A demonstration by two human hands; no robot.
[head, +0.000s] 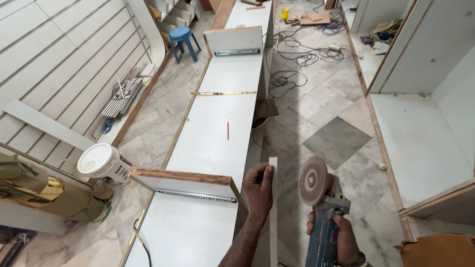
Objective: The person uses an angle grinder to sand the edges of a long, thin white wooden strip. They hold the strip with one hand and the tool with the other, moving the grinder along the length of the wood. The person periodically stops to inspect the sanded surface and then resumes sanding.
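The left hand (258, 185) pinches a thin white laminate strip (272, 207) upright, presenting its edge to the brown sanding disc of the blue angle grinder (321, 217), gripped by the right hand (341, 240), beside the long white table (217, 133).

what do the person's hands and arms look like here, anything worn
Both are bare, with no gloves. The left hand and its forearm show no sleeve, and pale dust speckles them. The right hand has a dark band or bracelet at the wrist, right at the bottom edge of the picture; its arm is out of view.
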